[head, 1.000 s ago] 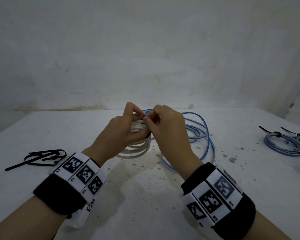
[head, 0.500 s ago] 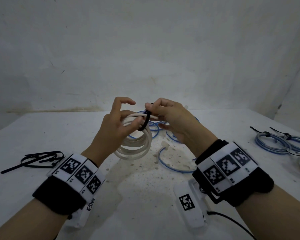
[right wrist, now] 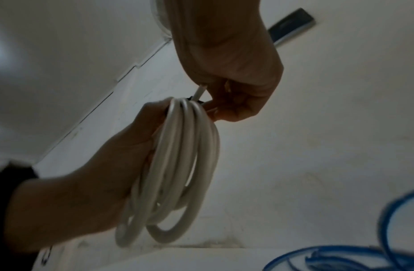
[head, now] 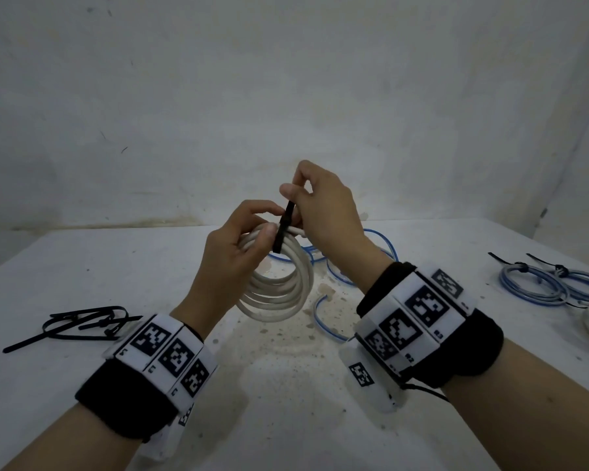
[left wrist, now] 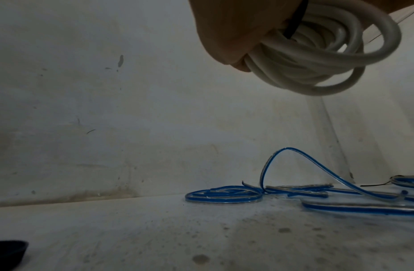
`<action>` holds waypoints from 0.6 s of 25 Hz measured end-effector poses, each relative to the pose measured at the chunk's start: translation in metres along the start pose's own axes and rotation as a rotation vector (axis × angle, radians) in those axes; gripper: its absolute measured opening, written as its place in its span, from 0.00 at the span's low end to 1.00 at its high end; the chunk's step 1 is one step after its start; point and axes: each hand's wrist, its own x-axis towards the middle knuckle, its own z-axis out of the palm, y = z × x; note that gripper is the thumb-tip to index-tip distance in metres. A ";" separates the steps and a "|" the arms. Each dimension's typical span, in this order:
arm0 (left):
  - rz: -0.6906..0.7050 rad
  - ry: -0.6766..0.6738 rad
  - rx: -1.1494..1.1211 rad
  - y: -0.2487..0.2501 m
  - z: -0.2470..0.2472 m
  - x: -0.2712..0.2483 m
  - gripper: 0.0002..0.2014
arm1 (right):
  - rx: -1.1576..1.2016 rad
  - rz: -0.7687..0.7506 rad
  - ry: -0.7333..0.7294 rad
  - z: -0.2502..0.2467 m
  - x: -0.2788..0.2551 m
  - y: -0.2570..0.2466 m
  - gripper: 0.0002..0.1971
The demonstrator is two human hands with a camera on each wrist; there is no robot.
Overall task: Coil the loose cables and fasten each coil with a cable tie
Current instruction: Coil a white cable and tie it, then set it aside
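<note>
- The counter [head: 82, 266] carried the rest of the work: a loose blue cable [head: 327, 321] lay sprawled behind and beside the hands, uncoiled, and two blue coils already tied [head: 538, 287] sat at the far right.
- The white cable coil [head: 279, 290] hung in the air above the counter, wound in several turns, so the step in hand looked to be fastening this coil.
- The left hand [head: 232, 253] gripped the coil at its top, fingers curled round the bunched turns.
- The right hand [head: 323, 212] pinched the tail of the black cable tie [head: 284, 229] between thumb and fingertips, drawing it upward.
- The tie wrapped the turns beside the left thumb; whether it was fully snug could not be told.
- Next, I judged, a firm pull while the left hand held the turns together.
- Spare black ties [head: 82, 322] lay at left for the blue cable.
</note>
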 end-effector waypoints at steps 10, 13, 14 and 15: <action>-0.077 -0.010 -0.042 -0.002 0.000 0.000 0.06 | 0.487 0.481 -0.236 0.005 0.005 0.010 0.14; -0.182 -0.105 -0.035 -0.004 0.002 0.001 0.17 | 0.296 0.355 -0.145 0.005 0.007 0.018 0.12; -0.209 -0.133 -0.034 -0.004 0.004 0.001 0.17 | 0.211 0.314 -0.127 0.006 0.008 0.022 0.14; -0.225 -0.155 -0.029 -0.003 0.006 0.001 0.17 | 0.133 0.277 -0.113 0.007 0.008 0.025 0.15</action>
